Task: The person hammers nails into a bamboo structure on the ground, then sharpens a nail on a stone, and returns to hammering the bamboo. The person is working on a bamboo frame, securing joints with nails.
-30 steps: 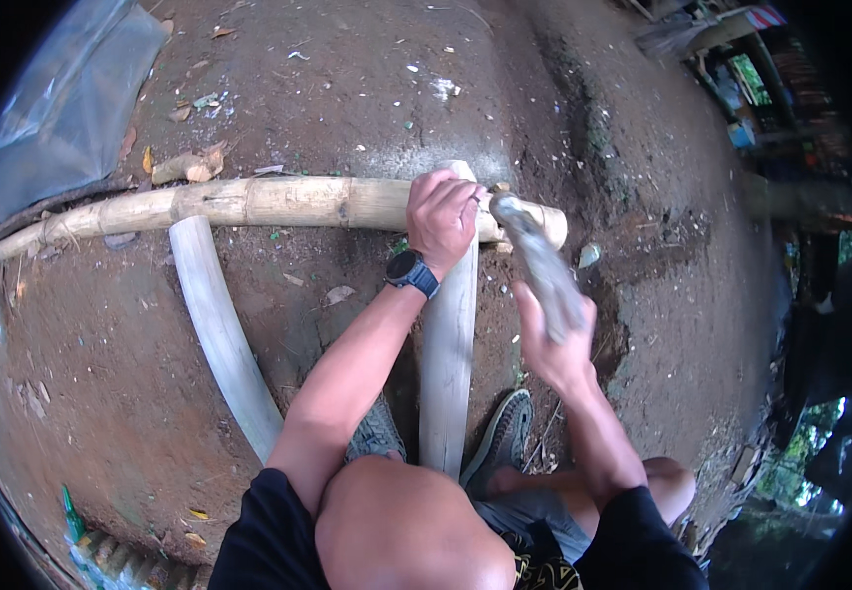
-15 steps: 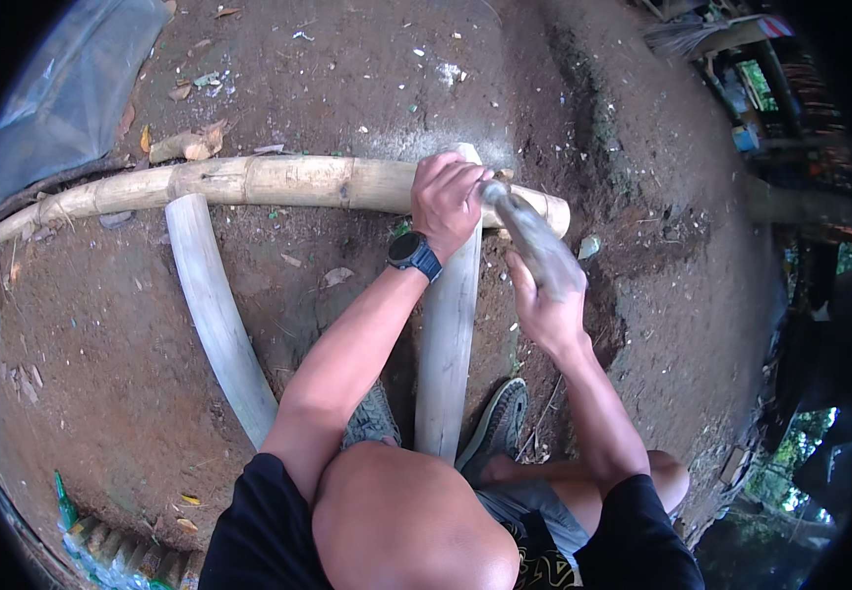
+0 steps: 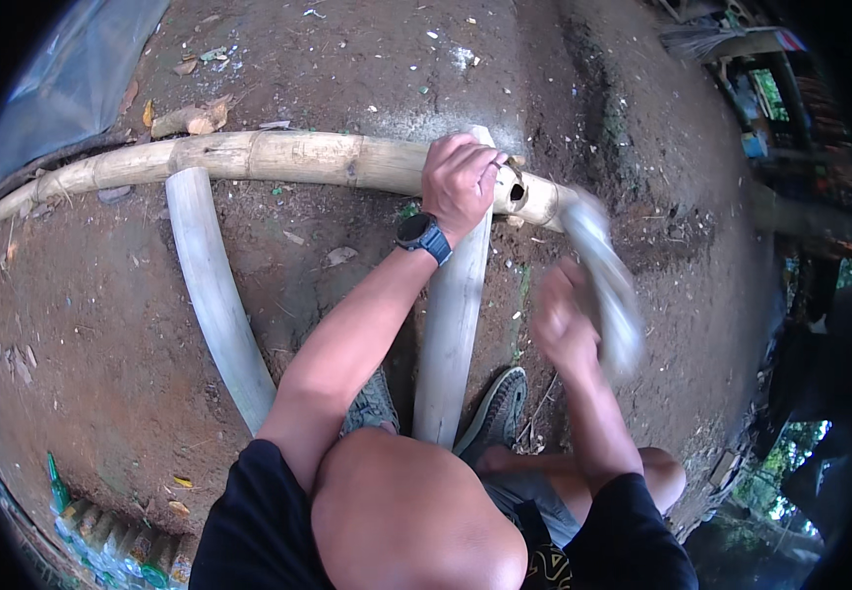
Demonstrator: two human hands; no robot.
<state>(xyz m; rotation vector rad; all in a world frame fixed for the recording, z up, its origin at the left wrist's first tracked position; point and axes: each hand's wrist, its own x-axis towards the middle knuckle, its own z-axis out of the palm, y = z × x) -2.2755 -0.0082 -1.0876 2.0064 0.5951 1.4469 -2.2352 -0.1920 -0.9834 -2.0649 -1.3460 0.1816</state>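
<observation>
2 hands: left hand (image 3: 460, 180) clasping bamboo pole (image 3: 278, 157), right hand (image 3: 564, 329) blurred

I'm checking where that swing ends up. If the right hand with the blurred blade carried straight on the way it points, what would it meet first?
Most likely the cut end of the bamboo pole, near its hole and just right of the left hand. The right hand and blade are motion-blurred, so depth is uncertain.

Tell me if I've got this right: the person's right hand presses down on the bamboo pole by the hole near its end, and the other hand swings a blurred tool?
Not quite. In the head view the left hand, the one with the wristwatch, presses on the bamboo pole beside the hole. The right hand swings the blurred tool.
</observation>
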